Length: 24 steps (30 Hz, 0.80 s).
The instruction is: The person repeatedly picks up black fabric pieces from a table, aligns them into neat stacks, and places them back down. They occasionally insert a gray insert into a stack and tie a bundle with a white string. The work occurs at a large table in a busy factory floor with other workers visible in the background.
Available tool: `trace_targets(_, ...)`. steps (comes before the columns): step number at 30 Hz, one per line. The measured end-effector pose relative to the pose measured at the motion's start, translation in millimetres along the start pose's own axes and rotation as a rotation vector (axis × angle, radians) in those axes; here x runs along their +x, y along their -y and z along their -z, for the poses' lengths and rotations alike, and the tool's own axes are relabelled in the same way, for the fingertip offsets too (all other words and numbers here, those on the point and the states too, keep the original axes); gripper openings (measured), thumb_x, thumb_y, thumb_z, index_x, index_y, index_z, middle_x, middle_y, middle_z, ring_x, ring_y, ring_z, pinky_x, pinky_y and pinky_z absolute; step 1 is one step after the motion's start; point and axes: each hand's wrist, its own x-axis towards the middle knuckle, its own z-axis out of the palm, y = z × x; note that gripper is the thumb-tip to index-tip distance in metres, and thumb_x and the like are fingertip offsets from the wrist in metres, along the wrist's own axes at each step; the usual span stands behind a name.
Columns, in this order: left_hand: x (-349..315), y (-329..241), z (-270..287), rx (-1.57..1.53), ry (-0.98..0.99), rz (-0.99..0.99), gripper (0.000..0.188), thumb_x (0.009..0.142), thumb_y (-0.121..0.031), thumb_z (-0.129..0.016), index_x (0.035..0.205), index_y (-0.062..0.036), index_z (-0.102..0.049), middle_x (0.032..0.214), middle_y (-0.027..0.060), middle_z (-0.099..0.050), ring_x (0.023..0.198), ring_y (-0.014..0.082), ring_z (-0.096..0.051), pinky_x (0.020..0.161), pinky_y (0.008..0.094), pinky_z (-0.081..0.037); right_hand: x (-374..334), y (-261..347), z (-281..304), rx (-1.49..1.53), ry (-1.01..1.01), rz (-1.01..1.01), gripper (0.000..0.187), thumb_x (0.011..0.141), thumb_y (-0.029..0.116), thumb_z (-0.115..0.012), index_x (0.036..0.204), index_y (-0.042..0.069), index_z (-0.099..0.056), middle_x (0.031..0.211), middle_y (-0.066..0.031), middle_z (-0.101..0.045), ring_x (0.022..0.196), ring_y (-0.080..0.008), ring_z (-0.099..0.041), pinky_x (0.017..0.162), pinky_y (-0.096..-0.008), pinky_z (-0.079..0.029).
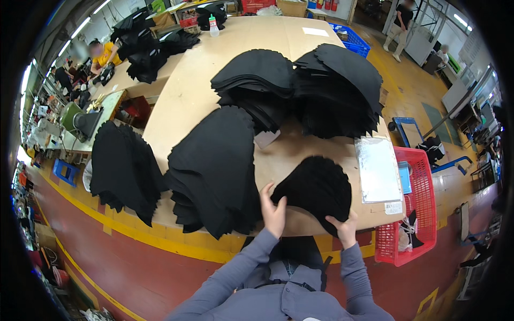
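A small stack of black curved fabric pieces [316,184] with notched edges lies at the table's near edge in front of me. My left hand [274,214] holds its left corner, thumb and fingers spread around the edge. At the lower right corner, my right hand [345,227] grips the stack with the thumb on top; its other fingers are partly hidden. Just left of my left hand sits a larger fanned black stack [214,168]. Another black stack [126,166] hangs over the edge farther left. Two more stacks [254,80] [342,85] lie beyond.
A white sheet in a clear sleeve [380,170] lies at the table's right edge. Beside it stands a red plastic basket [409,251] with items inside. A bottle [213,27] and a blue crate [353,40] are farther back. A person in yellow [104,56] works at the left.
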Motion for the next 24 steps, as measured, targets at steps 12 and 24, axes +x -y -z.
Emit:
trace_targets(12, -39, -40, -12, -0.97, 0.183, 1.011, 0.072, 0.091, -0.065, -0.05, 0.132, -0.0061, -0.055, 0.127, 0.0134, -0.062, 0.116, 0.0299, -0.059, 0.106, 0.0457, -0.042, -52, 114, -43, -0.498, 0.068, 0.035, 0.059, 0.071, 0.026, -0.086, 0.114, -0.006, -0.062, 0.085, -0.0221, -0.071, 0.083, -0.0351, -0.072, 0.073, -0.0357, -0.056)
trace_targets(24, -46, 38, 26, -1.166, 0.479, 0.891, 0.034, 0.1, -0.026, -0.047, 0.121, -0.0006, -0.056, 0.113, 0.0109, -0.062, 0.101, 0.0222, -0.062, 0.086, 0.0367, -0.052, -35, 112, -31, -0.015, 0.118, 0.207, 0.047, 0.082, 0.01, -0.075, 0.125, 0.0, -0.059, 0.122, -0.0157, -0.063, 0.099, -0.0246, -0.066, 0.086, -0.0342, -0.052)
